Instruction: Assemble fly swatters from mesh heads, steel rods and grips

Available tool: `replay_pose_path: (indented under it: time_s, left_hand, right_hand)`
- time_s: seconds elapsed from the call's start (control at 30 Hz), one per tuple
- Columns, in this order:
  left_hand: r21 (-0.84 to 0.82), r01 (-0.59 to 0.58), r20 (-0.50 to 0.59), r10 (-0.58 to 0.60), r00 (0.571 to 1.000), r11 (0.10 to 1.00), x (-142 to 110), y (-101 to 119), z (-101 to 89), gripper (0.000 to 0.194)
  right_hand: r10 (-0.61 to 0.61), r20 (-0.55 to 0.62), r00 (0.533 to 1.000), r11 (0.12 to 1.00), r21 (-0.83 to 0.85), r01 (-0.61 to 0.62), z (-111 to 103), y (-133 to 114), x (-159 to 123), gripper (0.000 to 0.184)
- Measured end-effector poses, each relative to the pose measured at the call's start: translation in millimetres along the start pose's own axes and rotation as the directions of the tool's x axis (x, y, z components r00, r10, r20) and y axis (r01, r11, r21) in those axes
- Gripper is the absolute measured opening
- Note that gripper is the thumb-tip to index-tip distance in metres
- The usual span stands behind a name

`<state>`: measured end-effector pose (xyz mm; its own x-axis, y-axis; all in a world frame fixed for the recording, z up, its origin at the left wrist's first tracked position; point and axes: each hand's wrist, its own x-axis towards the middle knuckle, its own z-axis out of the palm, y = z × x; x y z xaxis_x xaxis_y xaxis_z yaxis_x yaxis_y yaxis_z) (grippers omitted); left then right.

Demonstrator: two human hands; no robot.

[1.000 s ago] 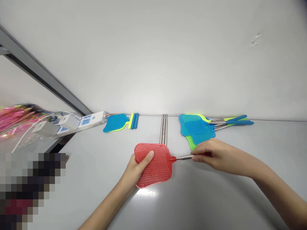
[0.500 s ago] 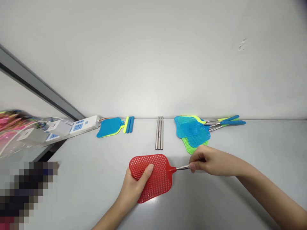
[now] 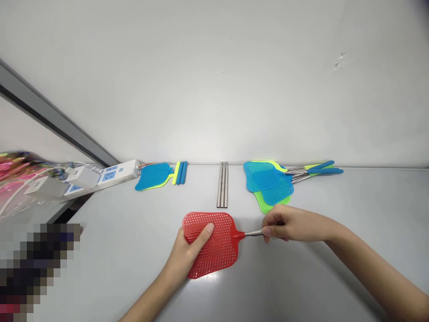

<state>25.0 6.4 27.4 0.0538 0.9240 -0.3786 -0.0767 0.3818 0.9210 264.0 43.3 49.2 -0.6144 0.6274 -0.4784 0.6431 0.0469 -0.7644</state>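
Note:
A red fly swatter head (image 3: 221, 250) with a perforated mesh is gripped by my left hand (image 3: 187, 255), thumb on top and fingers hidden underneath. From its neck a thin metal rod (image 3: 254, 233) runs to the right. My right hand (image 3: 284, 223) pinches that rod between thumb and fingers; the rest of the rod is hidden by the hand. Behind it lie several fly swatters (image 3: 268, 179) in blue, green and yellow, with metal rods and coloured grips. Three bare metal rods (image 3: 222, 185) lie side by side in the middle.
Blue and yellow swatter heads (image 3: 154, 175) lie at the back left beside yellow and blue handle grips (image 3: 180, 173). A white power strip (image 3: 117, 173) with plugged-in adapters and a plastic bag of colourful items (image 3: 16, 183) are at the far left. A wall (image 3: 214, 80) rises behind the table.
The red swatter head has tilted slightly in my left hand, its lower edge shifting up and left. My right hand has moved a little to the left, still pinching the rod.

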Motion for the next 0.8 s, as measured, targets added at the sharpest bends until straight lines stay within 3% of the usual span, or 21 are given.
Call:
replay_pose_path:
  time_s: [0.47, 0.8]
  left_hand:
    - [0.058, 0.021, 0.043, -0.024, 0.999, 0.998, -4, -4, 5.3, 0.026]
    - [0.051, 0.029, 0.071, -0.033, 0.997, 0.998, -2, -4, 5.7, 0.027]
  right_hand:
    - [-0.048, 0.164, 0.985, 0.979, 0.202, 0.014, 19, 1, 15, 0.034]
    - [-0.073, 0.119, 0.990, 0.979, 0.201, 0.048, 21, 3, 17, 0.031]
